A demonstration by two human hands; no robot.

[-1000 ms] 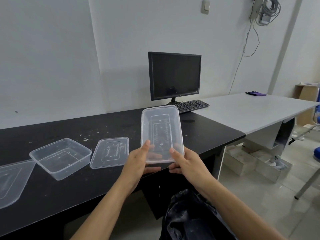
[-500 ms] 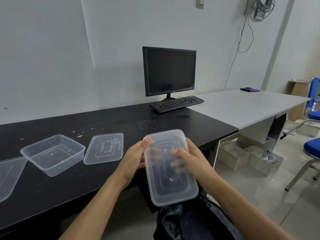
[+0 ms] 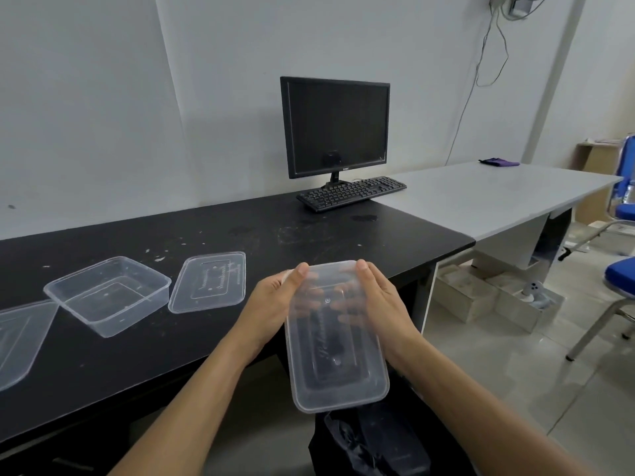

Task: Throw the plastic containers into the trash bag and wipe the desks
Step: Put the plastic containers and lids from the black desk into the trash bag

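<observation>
A clear lidded plastic container (image 3: pixel 335 352) hangs tilted, its low end toward me, just above the open black trash bag (image 3: pixel 371 444) on the floor. My left hand (image 3: pixel 275 304) and my right hand (image 3: pixel 379 304) grip its upper end, thumbs on top and fingers underneath. On the black desk (image 3: pixel 309 235) lie an open clear container (image 3: pixel 108 293), a loose clear lid (image 3: pixel 209 281) to its right, and another clear lid (image 3: pixel 17 341) at the left edge. White crumbs and smears mark the black desk.
A dark monitor (image 3: pixel 335 127) and black keyboard (image 3: pixel 352 193) stand at the black desk's far right. A grey desk (image 3: pixel 488 194) adjoins it, with a purple cloth (image 3: pixel 500 162) at its far end. Blue chairs (image 3: pixel 622 280) and white boxes (image 3: pixel 481 297) occupy the floor to the right.
Both hands have tipped the container from upright above the desk edge down toward me, its low end now over the trash bag. The view has drifted slightly right.
</observation>
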